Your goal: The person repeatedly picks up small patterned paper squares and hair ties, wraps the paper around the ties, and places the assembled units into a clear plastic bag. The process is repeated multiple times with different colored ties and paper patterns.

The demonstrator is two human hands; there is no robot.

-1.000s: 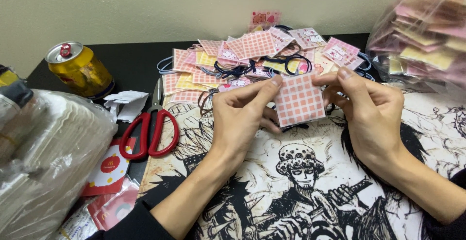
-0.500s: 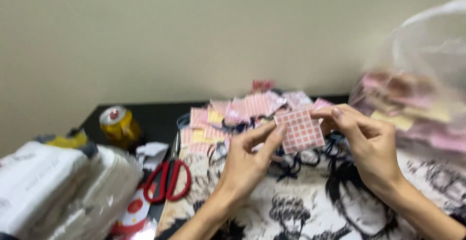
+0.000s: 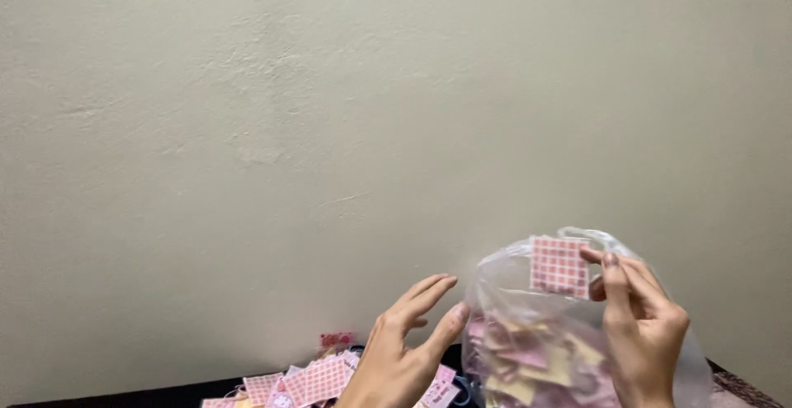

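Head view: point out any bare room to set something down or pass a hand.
Little table shows. A dark bare strip runs left of the pink checked pieces along the wall's foot. Between the left hand and the clear plastic bag is a narrow gap. The right hand holds a checked square at the crowded bag mouth.

Head camera faces the wall [image 3: 330, 127], hands low.
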